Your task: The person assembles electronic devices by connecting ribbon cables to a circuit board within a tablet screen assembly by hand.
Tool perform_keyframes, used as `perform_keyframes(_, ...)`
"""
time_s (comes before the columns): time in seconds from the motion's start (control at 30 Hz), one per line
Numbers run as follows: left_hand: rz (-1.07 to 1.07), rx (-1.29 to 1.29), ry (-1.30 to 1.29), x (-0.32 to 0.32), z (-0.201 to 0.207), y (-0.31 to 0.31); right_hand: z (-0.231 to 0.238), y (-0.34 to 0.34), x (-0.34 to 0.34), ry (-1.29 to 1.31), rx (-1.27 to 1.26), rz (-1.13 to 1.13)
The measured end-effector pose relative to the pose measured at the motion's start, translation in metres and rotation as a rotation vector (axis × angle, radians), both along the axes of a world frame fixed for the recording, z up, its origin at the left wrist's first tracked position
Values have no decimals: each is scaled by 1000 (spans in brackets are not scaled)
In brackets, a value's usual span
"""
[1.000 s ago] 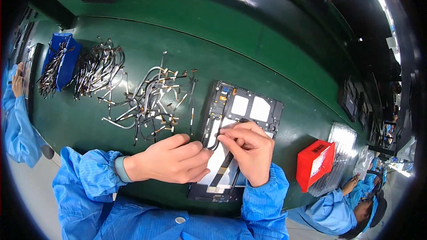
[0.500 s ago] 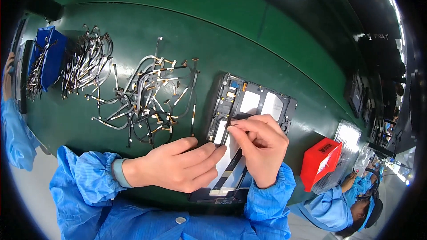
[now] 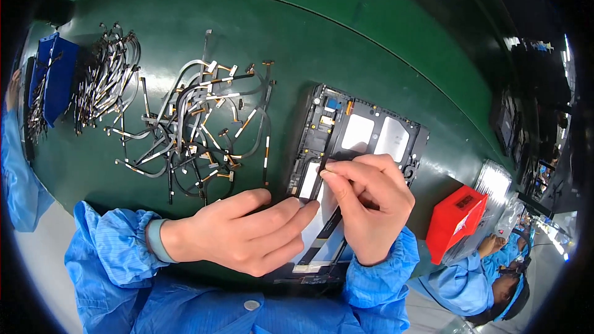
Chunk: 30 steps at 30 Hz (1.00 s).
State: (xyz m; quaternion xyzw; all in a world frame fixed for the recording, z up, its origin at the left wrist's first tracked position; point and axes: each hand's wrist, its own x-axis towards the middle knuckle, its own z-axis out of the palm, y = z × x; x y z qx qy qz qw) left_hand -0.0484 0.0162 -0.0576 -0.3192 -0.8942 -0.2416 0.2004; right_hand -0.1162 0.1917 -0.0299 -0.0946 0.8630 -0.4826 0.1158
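Observation:
An opened tablet-like device (image 3: 371, 109) lies in front of me, its circuit board, pale panels and black strips showing. My right hand (image 3: 374, 201) is over its middle, thumb and index finger pinched on a thin black flex cable (image 3: 325, 153) that lies along the inside. The cable's end under the fingertips is hidden. My left hand (image 3: 241, 232) reaches in from the left with fingers stretched out. Its fingertips touch the device's left side close to the cable, and nothing shows in its grip.
Loose flex cables (image 3: 179, 114) lie tangled left of the device, with a denser bundle (image 3: 111, 74) farther left. A blue bin (image 3: 60, 83) there holds more cables. To the right stand a red box (image 3: 455, 222) and clear plastic trays (image 3: 492, 179). Co-workers sit at both sides.
The whole view has shifted slightly. My right thumb and index finger stay pinched on the cable, and my left hand keeps nearly the same place at the device's side.

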Motion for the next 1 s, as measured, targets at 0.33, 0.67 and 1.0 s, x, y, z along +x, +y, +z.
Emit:
perform_keyframes(0.33, -4, -11, -12, -1, 1, -1, 0, 0, 0, -3, 5, 8)
perform_keyframes(0.67, 2, -2, -3, 0, 0, 0, -4, 0, 1, 34, 0, 21)
perform_keyframes(1.0, 11, -3, 11, -1, 1, 1, 9, 9, 35, 466, 375, 369)
